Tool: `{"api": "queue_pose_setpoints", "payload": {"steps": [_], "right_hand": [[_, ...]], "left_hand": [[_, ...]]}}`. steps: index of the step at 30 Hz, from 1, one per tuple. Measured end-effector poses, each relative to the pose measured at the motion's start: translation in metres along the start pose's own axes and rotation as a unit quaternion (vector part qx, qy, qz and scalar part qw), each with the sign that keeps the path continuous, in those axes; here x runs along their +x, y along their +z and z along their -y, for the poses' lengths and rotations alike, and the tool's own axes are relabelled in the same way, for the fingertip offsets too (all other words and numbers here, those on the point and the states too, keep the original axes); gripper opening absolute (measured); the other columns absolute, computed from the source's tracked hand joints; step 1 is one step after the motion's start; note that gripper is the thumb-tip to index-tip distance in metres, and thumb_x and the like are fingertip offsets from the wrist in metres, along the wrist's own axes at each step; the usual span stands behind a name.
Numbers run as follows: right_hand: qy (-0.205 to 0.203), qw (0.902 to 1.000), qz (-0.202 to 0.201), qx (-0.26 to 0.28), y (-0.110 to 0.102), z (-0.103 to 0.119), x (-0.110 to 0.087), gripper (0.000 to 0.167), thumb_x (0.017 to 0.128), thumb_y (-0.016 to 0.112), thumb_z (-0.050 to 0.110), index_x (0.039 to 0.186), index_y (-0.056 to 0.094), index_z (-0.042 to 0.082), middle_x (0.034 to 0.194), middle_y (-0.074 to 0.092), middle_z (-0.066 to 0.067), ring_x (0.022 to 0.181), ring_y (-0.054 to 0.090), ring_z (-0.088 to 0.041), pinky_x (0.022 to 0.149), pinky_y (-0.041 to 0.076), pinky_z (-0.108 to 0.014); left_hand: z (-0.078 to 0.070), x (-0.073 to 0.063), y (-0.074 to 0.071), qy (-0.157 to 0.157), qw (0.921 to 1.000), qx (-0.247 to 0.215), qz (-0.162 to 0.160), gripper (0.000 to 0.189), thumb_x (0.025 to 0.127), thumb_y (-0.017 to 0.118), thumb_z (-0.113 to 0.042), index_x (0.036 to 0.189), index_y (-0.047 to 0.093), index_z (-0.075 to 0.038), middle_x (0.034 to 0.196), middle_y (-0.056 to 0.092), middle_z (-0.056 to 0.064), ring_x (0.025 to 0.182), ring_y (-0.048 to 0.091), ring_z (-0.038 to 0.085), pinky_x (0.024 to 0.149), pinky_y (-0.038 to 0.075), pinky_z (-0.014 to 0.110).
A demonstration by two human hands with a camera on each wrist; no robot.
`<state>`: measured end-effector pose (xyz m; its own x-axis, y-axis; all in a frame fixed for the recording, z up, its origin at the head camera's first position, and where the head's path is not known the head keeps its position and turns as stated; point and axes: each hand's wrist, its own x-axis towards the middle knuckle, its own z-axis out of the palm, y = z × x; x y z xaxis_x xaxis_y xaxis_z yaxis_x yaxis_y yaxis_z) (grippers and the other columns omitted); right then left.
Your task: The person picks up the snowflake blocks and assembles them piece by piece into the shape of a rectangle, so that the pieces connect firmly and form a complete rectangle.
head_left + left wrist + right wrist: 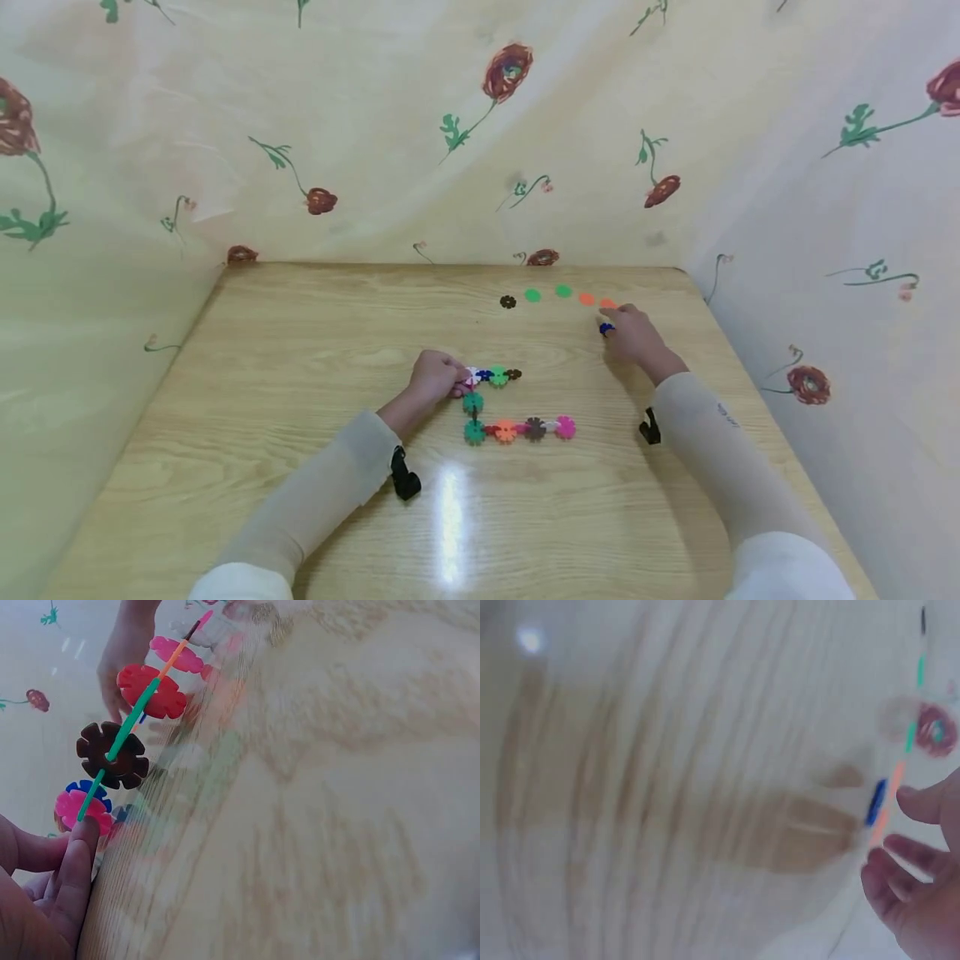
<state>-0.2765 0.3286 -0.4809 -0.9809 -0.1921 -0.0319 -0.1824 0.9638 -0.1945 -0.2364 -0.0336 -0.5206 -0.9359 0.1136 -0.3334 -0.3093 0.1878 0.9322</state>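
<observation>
A chain of flower-shaped interlocking discs in several colours lies on the table in an open, C-like shape. My left hand pinches its upper left corner, beside a white disc. In the left wrist view, thumb and fingertips hold the chain close to a pink disc, past a brown disc. My right hand reaches to the far right, over the loose pieces. Its thumb and fingers are spread apart with nothing between them. A loose blue disc lies just beside its fingertips.
Along the back of the table lie loose discs: a brown one, two green ones and orange ones near the right hand. Flower-patterned sheeting stands behind and on both sides.
</observation>
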Motion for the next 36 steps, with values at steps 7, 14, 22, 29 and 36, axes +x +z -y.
{"api": "queue_pose_setpoints", "payload": {"steps": [7, 14, 22, 29, 36], "right_hand": [[0.029, 0.9971, 0.029, 0.064, 0.005, -0.010, 0.007, 0.031, 0.098, 0.057, 0.006, 0.122, 0.059, -0.013, 0.115, 0.055, -0.032, 0.104, 0.057, -0.044, 0.091, 0.049, -0.056], [0.029, 0.9762, 0.089, 0.196, 0.007, 0.018, -0.003, 0.019, 0.096, 0.066, 0.010, 0.109, 0.066, -0.005, 0.099, 0.066, -0.015, 0.086, 0.061, -0.025, 0.075, 0.053, -0.038], [0.033, 0.8837, 0.148, 0.443, 0.033, 0.080, -0.026, 0.030, 0.102, 0.055, -0.001, 0.129, 0.060, -0.012, 0.099, 0.069, -0.018, 0.077, 0.066, -0.019, 0.071, 0.059, -0.031], [0.050, 0.8695, 0.148, 0.469, 0.036, 0.102, -0.028, 0.027, 0.101, 0.056, 0.000, 0.125, 0.063, -0.011, 0.095, 0.072, -0.016, 0.072, 0.065, -0.017, 0.066, 0.058, -0.028], [0.053, 0.8737, 0.149, 0.460, 0.036, 0.109, -0.027, 0.028, 0.101, 0.056, 0.000, 0.125, 0.062, -0.012, 0.092, 0.072, -0.015, 0.072, 0.065, -0.017, 0.066, 0.059, -0.029]], "left_hand": [[-0.003, -0.004, -0.003, -0.001, 0.9999, 0.004, 0.011, 0.013, 0.092, 0.070, 0.000, 0.103, 0.072, 0.008, 0.079, 0.073, 0.015, 0.057, 0.068, 0.014, 0.051, 0.055, 0.021], [0.001, -0.002, -0.003, 0.000, 0.9999, 0.003, 0.010, 0.012, 0.093, 0.070, 0.000, 0.102, 0.072, 0.007, 0.079, 0.073, 0.014, 0.058, 0.069, 0.014, 0.051, 0.055, 0.021], [0.000, -0.003, -0.003, -0.009, 0.9999, -0.003, 0.013, 0.012, 0.091, 0.070, 0.001, 0.102, 0.071, 0.007, 0.081, 0.073, 0.015, 0.059, 0.069, 0.014, 0.051, 0.054, 0.020], [-0.001, -0.004, -0.004, -0.008, 0.9998, -0.008, 0.017, 0.012, 0.091, 0.070, 0.001, 0.102, 0.072, 0.007, 0.081, 0.073, 0.015, 0.058, 0.069, 0.014, 0.052, 0.055, 0.020], [-0.001, -0.001, -0.006, -0.007, 0.9995, -0.017, 0.026, 0.010, 0.092, 0.071, 0.000, 0.098, 0.072, 0.006, 0.079, 0.073, 0.015, 0.058, 0.068, 0.014, 0.053, 0.056, 0.022]]}}
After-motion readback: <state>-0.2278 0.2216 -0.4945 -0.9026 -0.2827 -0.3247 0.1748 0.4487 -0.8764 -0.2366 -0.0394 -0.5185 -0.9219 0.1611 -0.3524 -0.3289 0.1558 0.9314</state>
